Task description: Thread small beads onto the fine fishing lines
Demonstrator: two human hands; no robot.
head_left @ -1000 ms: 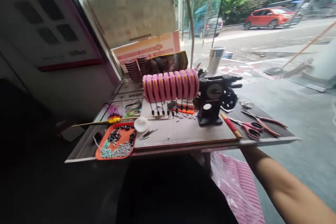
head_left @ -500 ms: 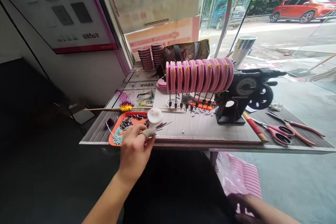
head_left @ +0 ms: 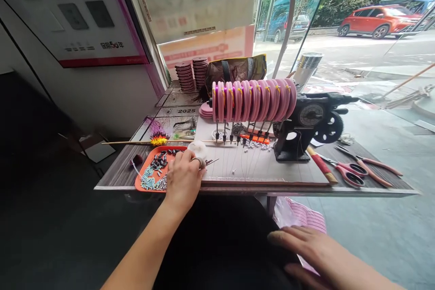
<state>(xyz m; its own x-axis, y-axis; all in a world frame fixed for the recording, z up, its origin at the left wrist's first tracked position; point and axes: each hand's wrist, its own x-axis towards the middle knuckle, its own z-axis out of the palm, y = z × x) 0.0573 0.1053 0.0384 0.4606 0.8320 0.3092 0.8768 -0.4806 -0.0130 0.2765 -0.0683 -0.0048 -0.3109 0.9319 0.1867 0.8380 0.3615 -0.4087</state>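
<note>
My left hand [head_left: 184, 177] rests at the right edge of an orange tray [head_left: 142, 180] of small beads and tubes, its fingers curled near thin black pins [head_left: 211, 161]; what it pinches, if anything, is hidden. A ring-like band sits on one finger. My right hand [head_left: 314, 251] lies flat and open on my dark lap, beside a pink striped bag [head_left: 307, 220] under the table. A row of pink line spools [head_left: 253, 100] hangs on a black winding machine [head_left: 302, 124] above a grey board [head_left: 268, 170].
Red-handled scissors [head_left: 346, 176] and pliers [head_left: 375, 166] lie at the table's right. A red-handled tool [head_left: 317, 164] leans on the board. A feathered stick [head_left: 154, 140], a white cap [head_left: 197, 147], stacked spools [head_left: 192, 74] and a steel flask [head_left: 306, 67] stand behind. Glass fronts the street.
The view swung left and steadied. My left hand came up from below and moved forward onto the tray's right edge. My right hand moved from under the table onto my lap, flat.
</note>
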